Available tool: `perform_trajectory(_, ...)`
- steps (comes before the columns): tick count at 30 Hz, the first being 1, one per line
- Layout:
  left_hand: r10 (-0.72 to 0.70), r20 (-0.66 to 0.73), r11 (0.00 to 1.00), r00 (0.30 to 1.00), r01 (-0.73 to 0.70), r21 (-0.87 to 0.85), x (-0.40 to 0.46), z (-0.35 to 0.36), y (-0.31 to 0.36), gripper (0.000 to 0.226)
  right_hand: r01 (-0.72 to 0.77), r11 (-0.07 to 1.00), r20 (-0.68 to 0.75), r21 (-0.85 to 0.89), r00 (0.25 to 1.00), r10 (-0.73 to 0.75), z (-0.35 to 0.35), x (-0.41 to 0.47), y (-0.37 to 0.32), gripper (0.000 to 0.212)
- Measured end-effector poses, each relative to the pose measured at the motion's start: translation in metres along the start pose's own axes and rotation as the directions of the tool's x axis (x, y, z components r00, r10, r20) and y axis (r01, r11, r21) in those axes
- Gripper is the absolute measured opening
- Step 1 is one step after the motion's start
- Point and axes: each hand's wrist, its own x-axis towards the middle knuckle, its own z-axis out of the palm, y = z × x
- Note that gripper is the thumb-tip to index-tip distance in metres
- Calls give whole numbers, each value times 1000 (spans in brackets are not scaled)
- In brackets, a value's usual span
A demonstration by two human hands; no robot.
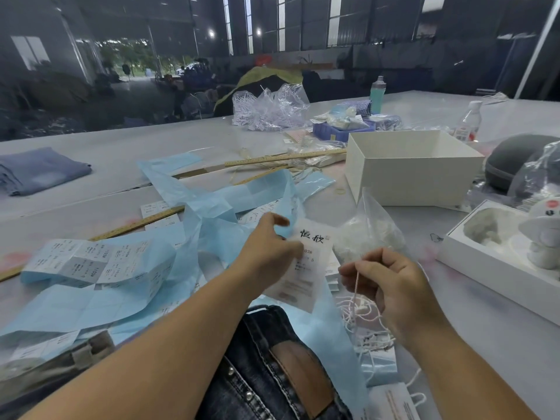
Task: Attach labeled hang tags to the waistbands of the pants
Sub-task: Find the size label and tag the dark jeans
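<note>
A white hang tag with black lettering is pinched at its left edge by the left hand, just above dark jeans at the worktop's near edge. The right hand pinches a white string between curled fingers. Blue label sheets lie scattered leftward; a white box sits behind.

The white hang tag carries two large black brush-style Chinese characters at its top, then "03" and "S" lower down; the label sheet shows "11010", its other print too blurred
</note>
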Motion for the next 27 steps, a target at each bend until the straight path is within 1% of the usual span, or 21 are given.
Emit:
perform_trajectory(1, 40, -4, 999, 999, -40, 33, -1, 2, 1, 54, 5, 997, 3, 74, 1000, -5, 2, 0, -5, 32)
perform_trajectory(2, 87, 1, 994, 996, -87, 63, -3, 4, 2, 65, 8, 992, 3, 124, 1000, -8, 5, -1, -9, 30)
perform_trajectory(3, 135, 3, 987, 991, -135, 92, -6, 6, 6, 65, 9, 987, 8, 161, 1000, -11, 8, -2, -14, 29)
perform_trajectory(5, 203, 34, 971, 979, -206, 121, -12, 9, 13, 46, 13, 981, 37, 194, 999, -20, 14, -5, -23, 32)
perform_trajectory(6, 223, 65, 962, 973, -230, 147, -17, 10, 18, 41, 21, 983, 54, 181, 998, -32, 16, -7, -29, 35)
perform_trajectory(8, 252, 109, 950, 962, -267, 163, -28, 10, 29, 37, 41, 993, 77, 108, 996, -50, 19, -13, -43, 40)
perform_trajectory(9, 270, 124, 947, 955, -287, 148, -34, 8, 36, 34, 51, 996, 77, 68, 995, -56, 19, -16, -50, 38)
perform_trajectory(12, 325, 212, 942, 922, -335, 8, -58, -8, 62, 18, 93, 994, 90, -54, 992, -88, 19, -30, -73, 24)
perform_trajectory(14, 371, 256, 928, 893, -369, -59, -79, -21, 74, 17, 166, 979, 116, -120, 981, -153, 21, -42, -88, 20)
perform_trajectory(15, 393, 243, 919, 887, -387, -72, -90, -27, 77, 17, 220, 960, 140, -171, 970, -197, 24, -49, -96, 21)
perform_trajectory(16, 409, 210, 912, 888, -403, -71, -102, -33, 79, 18, 276, 934, 174, -229, 955, -239, 28, -57, -102, 22)
perform_trajectory(18, 415, 98, 909, 904, -409, -82, -126, -45, 78, 22, 370, 877, 247, -306, 921, -302, 40, -75, -113, 24)
perform_trajectory(21, 413, -77, 902, 907, -420, -105, -169, -65, 69, 22, 482, 809, 343, -336, 863, -371, 66, -104, -123, 22)
perform_trajectory(23, 395, -226, 895, 891, -429, -126, -198, -83, 59, 23, 536, 754, 428, -380, 824, -371, 83, -121, -125, 18)
perform_trajectory(24, 361, -307, 893, 881, -421, -160, -212, -93, 52, 23, 555, 718, 460, -421, 813, -358, 89, -128, -125, 17)
perform_trajectory(25, 317, -376, 889, 870, -411, -202, -225, -103, 45, 22, 563, 686, 479, -461, 808, -342, 95, -135, -125, 17)
perform_trajectory(27, 245, -461, 893, 853, -384, -236, -251, -123, 27, 18, 566, 638, 488, -521, 811, -321, 105, -145, -123, 16)
